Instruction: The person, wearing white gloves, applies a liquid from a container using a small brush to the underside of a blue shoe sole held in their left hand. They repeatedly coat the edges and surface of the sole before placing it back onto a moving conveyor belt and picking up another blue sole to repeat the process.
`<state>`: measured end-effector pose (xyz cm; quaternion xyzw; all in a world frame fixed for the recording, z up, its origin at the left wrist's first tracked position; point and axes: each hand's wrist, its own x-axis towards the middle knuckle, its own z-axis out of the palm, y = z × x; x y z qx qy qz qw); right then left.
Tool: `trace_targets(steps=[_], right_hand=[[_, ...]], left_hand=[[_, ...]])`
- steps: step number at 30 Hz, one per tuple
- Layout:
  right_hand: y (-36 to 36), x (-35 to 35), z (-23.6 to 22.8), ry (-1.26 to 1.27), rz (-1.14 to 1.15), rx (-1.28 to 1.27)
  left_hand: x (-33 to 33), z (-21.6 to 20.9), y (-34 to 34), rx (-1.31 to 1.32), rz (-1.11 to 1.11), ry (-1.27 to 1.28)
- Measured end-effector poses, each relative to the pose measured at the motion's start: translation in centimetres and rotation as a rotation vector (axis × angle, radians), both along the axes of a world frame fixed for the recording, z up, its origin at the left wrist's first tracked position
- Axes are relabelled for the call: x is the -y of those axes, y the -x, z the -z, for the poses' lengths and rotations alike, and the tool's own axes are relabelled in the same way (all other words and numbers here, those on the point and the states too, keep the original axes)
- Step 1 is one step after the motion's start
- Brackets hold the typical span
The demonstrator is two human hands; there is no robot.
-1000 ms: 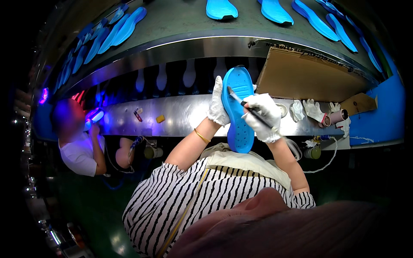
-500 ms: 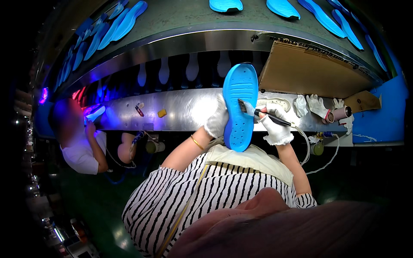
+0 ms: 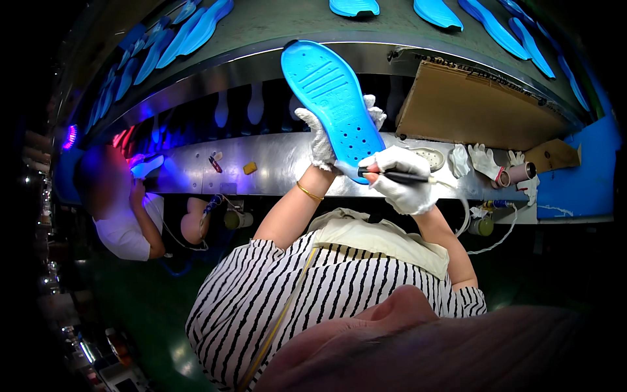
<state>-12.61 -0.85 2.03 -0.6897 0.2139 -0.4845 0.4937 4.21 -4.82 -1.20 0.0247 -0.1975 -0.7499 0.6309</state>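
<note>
A blue shoe sole (image 3: pixel 326 85) is tilted in front of me, its dark-tipped toe pointing up and left over the conveyor's metal edge. Underneath it is my left hand (image 3: pixel 320 138), in a white glove, supporting it with fingers showing on both sides. My right hand (image 3: pixel 410 191), also gloved, grips a brush (image 3: pixel 403 176) by its black handle. The brush's front end is at the heel end of the sole; its bristles cannot be made out. Several small holes dot the heel half, and ridges cross the forefoot.
Ahead, a dark conveyor (image 3: pixel 281 26) carries several blue soles. A cardboard box (image 3: pixel 477 104) stands right of centre. White gloves (image 3: pixel 482 158) and a pinkish cup (image 3: pixel 519 172) lie on the metal bench (image 3: pixel 274 153), with a yellow block (image 3: pixel 250 168) further left. A person (image 3: pixel 124 222) works at the left.
The sole has moved forward and turned, its toe swinging up and left. My left hand has slid underneath it. The brush has gone from the middle of the sole to the heel end.
</note>
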Motion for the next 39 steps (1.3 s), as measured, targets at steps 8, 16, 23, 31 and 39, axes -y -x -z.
trace_targets(steps=[8, 16, 23, 31, 39], right_hand=[[-0.4, -0.1, 1.3, -0.026, 0.044, 0.106], [0.6, -0.1, 1.6, -0.229, 0.076, 0.111], [3.4, 1.8, 1.5, -0.738, -0.289, -0.032], [1.2, 0.1, -1.4, -0.187, -0.011, -0.570], [2.0, 1.5, -1.0, -0.105, 0.030, -0.464]], left_hand=[[0.6, -1.5, -1.7, -0.006, -0.062, 0.208], [0.2, -2.3, -2.6, 0.389, -0.052, 0.265], [1.8, -2.6, -3.7, 0.893, 0.086, 0.287], [3.1, -3.3, -2.4, 1.000, 0.280, 0.019], [4.4, -2.8, -2.0, 1.204, 0.280, -0.104]])
